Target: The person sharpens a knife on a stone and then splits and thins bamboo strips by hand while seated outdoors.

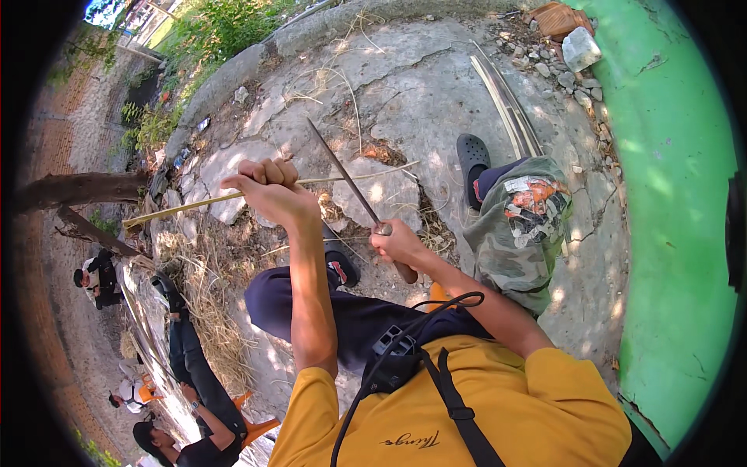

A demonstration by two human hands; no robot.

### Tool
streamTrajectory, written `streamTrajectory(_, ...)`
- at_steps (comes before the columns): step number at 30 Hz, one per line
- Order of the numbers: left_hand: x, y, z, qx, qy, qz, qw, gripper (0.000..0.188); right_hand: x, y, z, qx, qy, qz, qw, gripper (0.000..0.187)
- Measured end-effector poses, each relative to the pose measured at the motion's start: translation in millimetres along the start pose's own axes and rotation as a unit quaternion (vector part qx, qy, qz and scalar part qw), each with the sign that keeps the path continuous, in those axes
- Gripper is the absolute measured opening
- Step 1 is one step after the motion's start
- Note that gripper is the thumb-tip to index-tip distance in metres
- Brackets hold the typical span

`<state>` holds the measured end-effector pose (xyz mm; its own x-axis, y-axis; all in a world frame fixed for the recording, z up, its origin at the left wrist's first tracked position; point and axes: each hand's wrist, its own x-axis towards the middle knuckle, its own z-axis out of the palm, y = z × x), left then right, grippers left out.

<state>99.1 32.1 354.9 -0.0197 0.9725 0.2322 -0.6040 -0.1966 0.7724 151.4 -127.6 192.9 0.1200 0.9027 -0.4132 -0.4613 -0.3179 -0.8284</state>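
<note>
My left hand (272, 191) is closed in a fist around a thin, pale bamboo strip (179, 208), which sticks out on both sides of it. In my right hand (399, 243) is the wooden handle of a long knife (342, 171); its narrow dark blade points up and to the left. The blade crosses the strip's right part in the picture, though I cannot tell whether they touch. Over my right knee lies a camouflage cloth (517, 241) with an orange and white print.
Split strips (506, 109) lie on the cracked concrete beside a green wall (669, 194). Stones and a white block (580, 49) sit in the far right corner. Shavings (210, 311) cover the ground at left. Another person (194, 389) sits at lower left, near a tree trunk (85, 191).
</note>
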Motion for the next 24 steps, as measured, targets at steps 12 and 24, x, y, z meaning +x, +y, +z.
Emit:
streamTrajectory(12, -2, 0, 1, 0.005, 0.000, 0.005, 1.000, 0.058, 4, 4, -2, -0.093, 0.046, -0.036, 0.994, 0.012)
streamTrajectory(24, 4, 3, -7, -0.016, -0.039, -0.011, 0.999, 0.059, -6, -14, -2, -0.051, -0.023, -0.052, 0.997, 0.017)
